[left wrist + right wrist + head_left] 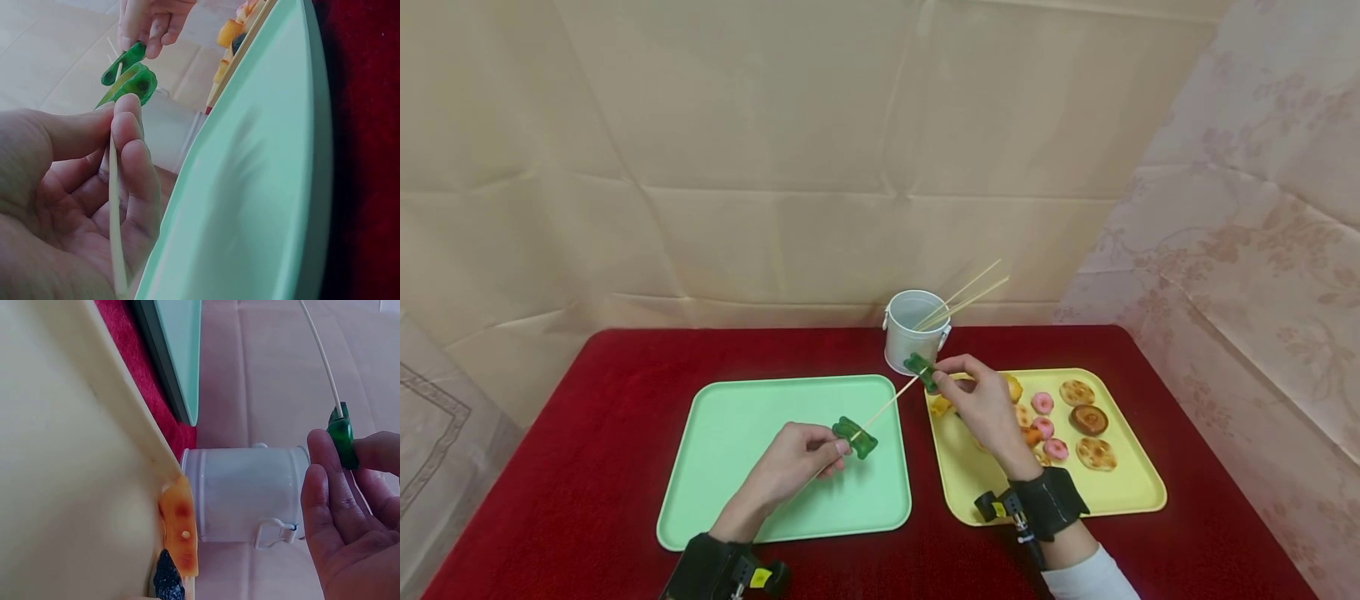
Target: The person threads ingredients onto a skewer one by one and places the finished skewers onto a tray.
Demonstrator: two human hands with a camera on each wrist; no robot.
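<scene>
Over the green tray (pixel 737 433), my left hand (pixel 790 467) pinches a thin wooden skewer (pixel 886 408) between thumb and fingers. One green pepper piece (pixel 865 444) is threaded on it right at the left fingertips. The skewer slants up to the right, its lower end running through the left palm in the left wrist view. My right hand (pixel 988 408) pinches a second green pepper piece (pixel 917 367) at the skewer's far end, in front of the white bucket. In the right wrist view the skewer meets this green piece (pixel 341 440) between thumb and fingers.
The white bucket (pixel 904 348) at the back holds several bare skewers (pixel 973 296). A yellow tray (pixel 1120 496) on the right carries pink rings (pixel 1056 449), a brown round slice (pixel 1088 420), browned discs (pixel 1096 454) and orange pieces, partly behind my right hand. A red cloth covers the table.
</scene>
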